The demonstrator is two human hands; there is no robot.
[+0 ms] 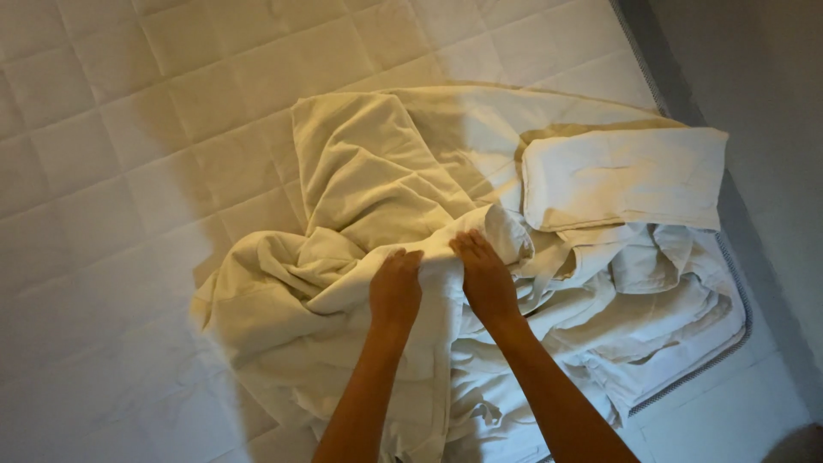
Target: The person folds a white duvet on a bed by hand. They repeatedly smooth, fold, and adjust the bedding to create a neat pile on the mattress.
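A white quilted mattress (129,171) is filling the left and upper parts of the frame, its stitched squares running off toward the upper left corner. Lying across its middle is a crumpled cream sheet (360,180), bunched into loose folds that are spreading from the centre down to the bottom edge.

Just below centre, the person's left hand (395,290) is resting palm down on the sheet, fingers curled over a raised fold and pinching it lightly. Right beside it, almost touching, the right hand (485,276) is pressing down on the same ridge of cloth, fingers bent and gripping the edge of the fold. Both forearms are reaching up from the bottom of the frame.

Further right, in the upper right area, a folded white pillowcase (626,176) is lying flat on top of the spread cloth. Below it, toward the lower right, a heap of rumpled white linens (660,317) is sitting at the mattress corner, beside its grey piped edge (737,283). Along the far right of the frame a grey floor (771,103) is showing.
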